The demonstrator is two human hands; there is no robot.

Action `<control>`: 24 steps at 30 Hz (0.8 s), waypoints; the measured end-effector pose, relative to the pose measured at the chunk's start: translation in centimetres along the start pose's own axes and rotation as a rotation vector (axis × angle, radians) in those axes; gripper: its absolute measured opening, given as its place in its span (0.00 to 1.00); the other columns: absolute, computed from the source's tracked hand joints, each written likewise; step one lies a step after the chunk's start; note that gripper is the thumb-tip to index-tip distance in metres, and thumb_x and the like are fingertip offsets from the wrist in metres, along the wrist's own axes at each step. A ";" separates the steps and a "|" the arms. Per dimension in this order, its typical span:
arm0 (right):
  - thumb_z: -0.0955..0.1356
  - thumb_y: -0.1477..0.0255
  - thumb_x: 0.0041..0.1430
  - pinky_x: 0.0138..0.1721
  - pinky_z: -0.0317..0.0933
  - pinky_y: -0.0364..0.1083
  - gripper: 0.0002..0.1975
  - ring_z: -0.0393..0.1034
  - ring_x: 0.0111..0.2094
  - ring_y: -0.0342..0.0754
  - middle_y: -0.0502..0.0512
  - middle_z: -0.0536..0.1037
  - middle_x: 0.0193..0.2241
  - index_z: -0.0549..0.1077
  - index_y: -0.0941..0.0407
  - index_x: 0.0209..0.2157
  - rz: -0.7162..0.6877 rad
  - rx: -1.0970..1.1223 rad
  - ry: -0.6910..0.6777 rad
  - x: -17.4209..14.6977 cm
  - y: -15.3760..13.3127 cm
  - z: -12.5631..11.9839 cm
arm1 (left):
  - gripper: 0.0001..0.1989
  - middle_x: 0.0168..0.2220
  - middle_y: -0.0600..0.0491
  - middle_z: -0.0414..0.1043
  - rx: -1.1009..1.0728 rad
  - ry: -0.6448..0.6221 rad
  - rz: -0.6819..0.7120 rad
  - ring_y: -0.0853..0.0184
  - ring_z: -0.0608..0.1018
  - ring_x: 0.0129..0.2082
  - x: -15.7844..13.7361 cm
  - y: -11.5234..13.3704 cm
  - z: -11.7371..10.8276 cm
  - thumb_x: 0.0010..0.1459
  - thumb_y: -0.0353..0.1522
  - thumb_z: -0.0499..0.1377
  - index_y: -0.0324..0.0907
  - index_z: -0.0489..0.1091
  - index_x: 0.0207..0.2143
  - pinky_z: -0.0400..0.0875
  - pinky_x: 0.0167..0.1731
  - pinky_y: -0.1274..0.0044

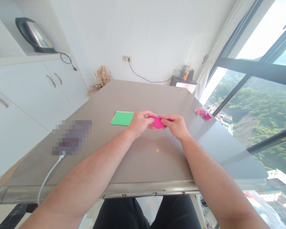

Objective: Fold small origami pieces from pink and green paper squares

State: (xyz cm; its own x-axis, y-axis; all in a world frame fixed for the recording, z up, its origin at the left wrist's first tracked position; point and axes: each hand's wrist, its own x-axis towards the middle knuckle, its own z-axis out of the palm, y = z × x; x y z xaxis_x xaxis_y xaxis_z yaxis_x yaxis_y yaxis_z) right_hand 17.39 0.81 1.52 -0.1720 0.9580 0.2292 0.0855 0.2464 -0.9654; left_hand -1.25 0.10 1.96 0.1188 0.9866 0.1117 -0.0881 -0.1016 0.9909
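Note:
Between my two hands is a piece of bright pink paper [158, 123], partly hidden by the fingers and seemingly folded. My left hand [143, 121] pinches its left side with thumb and fingers. On the right side, my right hand [173, 124] grips it in the same way, thumb on top. A stack of coloured paper [121, 118], green on top with a red edge showing, lies on the table just left of my left hand. Several small pink folded paper pieces [203, 113] rest near the table's right edge.
The grey-brown table [143, 98] fills the middle. A blurred-out phone-like object [72, 138] with a white cable [47, 178] lies at the left. Beyond the far right corner, bottles [186, 73] stand on a small cabinet. A window [248, 95] borders the right side.

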 end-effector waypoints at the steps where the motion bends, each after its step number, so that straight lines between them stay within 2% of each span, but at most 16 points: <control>1: 0.76 0.66 0.48 0.31 0.70 0.47 0.12 0.72 0.25 0.44 0.52 0.83 0.28 0.85 0.52 0.37 -0.005 0.024 -0.008 0.0 0.1 -0.1 | 0.09 0.29 0.51 0.80 -0.012 -0.001 -0.007 0.64 0.82 0.28 0.0 0.1 0.0 0.47 0.28 0.64 0.40 0.77 0.34 0.79 0.27 0.74; 14: 0.73 0.73 0.46 0.34 0.75 0.50 0.08 0.78 0.29 0.49 0.53 0.83 0.28 0.84 0.54 0.31 0.055 0.280 -0.047 0.3 0.4 -0.7 | 0.08 0.31 0.48 0.80 -0.156 0.011 -0.068 0.64 0.82 0.29 0.3 0.1 -0.6 0.46 0.25 0.63 0.37 0.77 0.32 0.80 0.32 0.70; 24: 0.71 0.73 0.47 0.35 0.75 0.51 0.09 0.78 0.29 0.50 0.56 0.83 0.26 0.83 0.57 0.31 0.075 0.342 -0.078 0.2 0.1 -0.8 | 0.07 0.28 0.46 0.79 -0.251 -0.008 -0.134 0.60 0.83 0.30 0.6 0.4 -1.0 0.45 0.25 0.60 0.36 0.75 0.30 0.80 0.33 0.69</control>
State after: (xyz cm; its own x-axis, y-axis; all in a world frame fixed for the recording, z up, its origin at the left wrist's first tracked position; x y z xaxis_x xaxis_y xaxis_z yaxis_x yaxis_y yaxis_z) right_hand 18.13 1.15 1.60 -0.2531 0.9544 0.1586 -0.2307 0.0997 -0.9679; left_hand -2.19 0.74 2.30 0.1540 0.9879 -0.0178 -0.3131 0.0658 0.9474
